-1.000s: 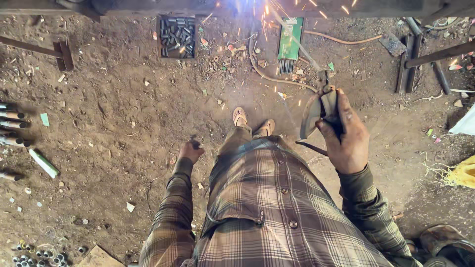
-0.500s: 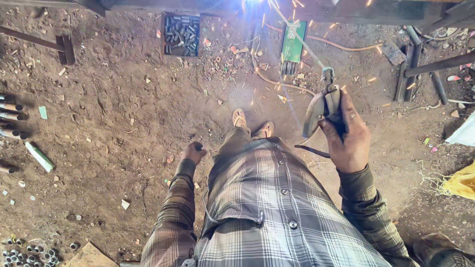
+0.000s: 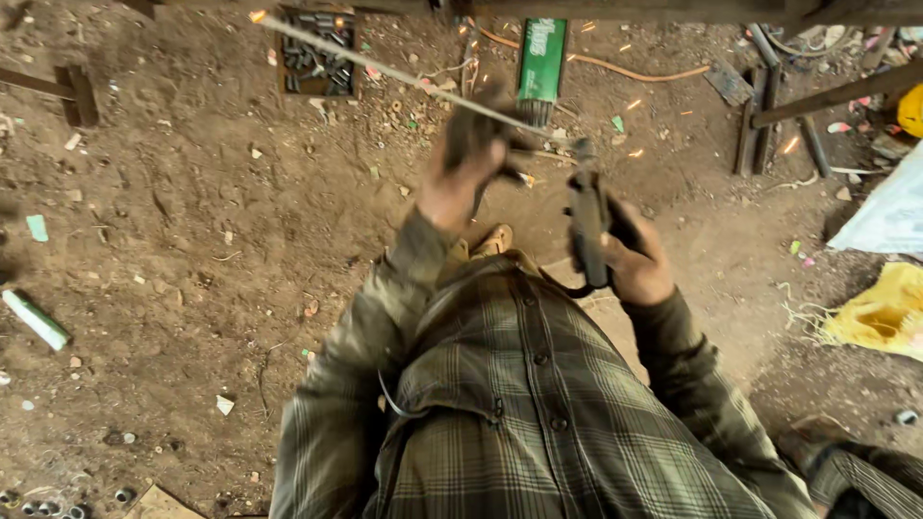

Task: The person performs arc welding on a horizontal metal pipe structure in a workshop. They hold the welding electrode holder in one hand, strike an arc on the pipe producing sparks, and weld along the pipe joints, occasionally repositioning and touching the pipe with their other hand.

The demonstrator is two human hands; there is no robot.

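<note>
— At far left of the frame, what lies on the dirt?
— A pale green tube (image 3: 35, 319), low on the left edge, well apart from both hands. Higher up, a dark metal bracket (image 3: 75, 93).

— And along the top, moving right?
— A tray (image 3: 319, 56) of small dark metal pieces at upper left centre, then a green box (image 3: 542, 60) standing just right of centre. Orange sparks scatter near it.

— What is the left hand doing?
— The left hand (image 3: 464, 173), blurred, is raised in the upper middle, fingers curled closed around the near end of a thin rod (image 3: 385, 69). That rod slants up and left across the tray, its far tip glowing at the top edge.

— And the right?
— The right hand (image 3: 630, 261) sits just right of centre, wrapped tight around the grip of a dark holder (image 3: 585, 226), which stands upright with its jaws near the rod's lower end. Whether they touch I cannot tell; the blur hides it.

— Further right?
— Steel bars (image 3: 769, 120) at upper right, a white bag (image 3: 889, 207) on the right edge, a yellow cloth (image 3: 880, 312) below it.
</note>
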